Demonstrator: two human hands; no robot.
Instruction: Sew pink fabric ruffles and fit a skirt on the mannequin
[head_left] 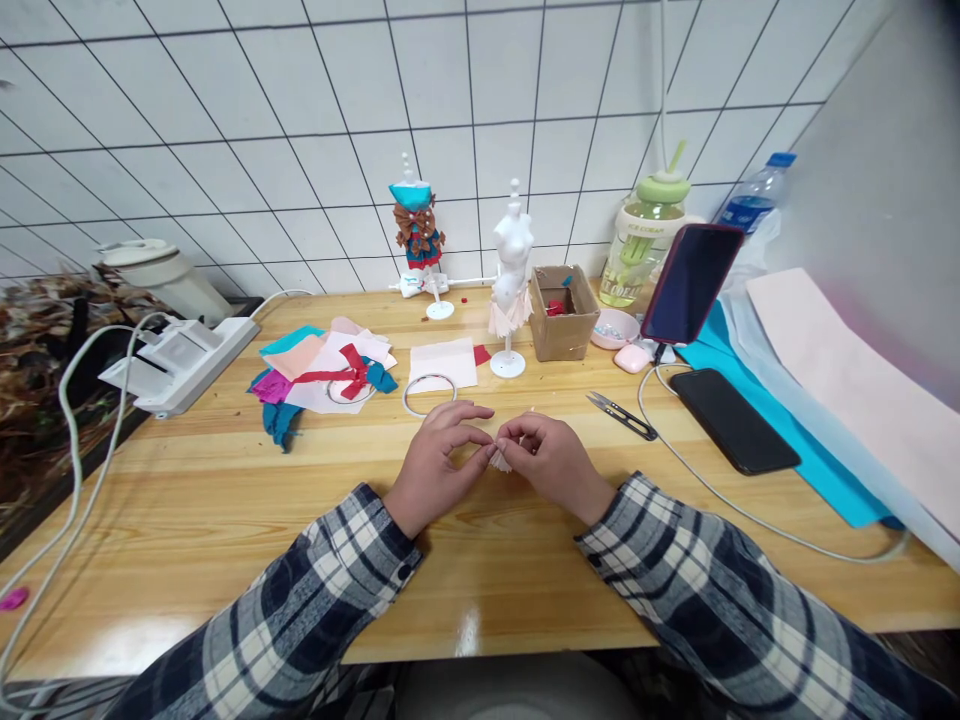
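Sleeves of navy-and-cream plaid cloth [322, 590] rest at eight and four o'clock from the hands, over a yellowish wooden tabletop [480, 580]; ahead of them the left hand [439, 465] and right hand [555, 460] meet, each narrowed to a thumb-and-finger pinch on one small, pale pink, pleated scrap [500, 460]; fingers cover much of it, so whether it is paper or cloth is hard to say; measured from that scrap, slim black-handled metal snips [637, 421] lie just past two, with a flat black phone [735, 420] beyond them, near three; a thin silvery ring [405, 396] lies between ten and eleven, overlapping a pale pink rectangular sheet [446, 360]; a multicoloured heap of scraps [330, 360], topped with red strips, spreads at ten; farther off, at twelve, stands a smooth white dress form [514, 240] with pale pink frills round its hips; an open brown cardboard box [559, 335] sits just beside it, near one; at eleven a second dress form [420, 225], clad in turquoise, brown and red, stands by the white tiled wall [292, 100].
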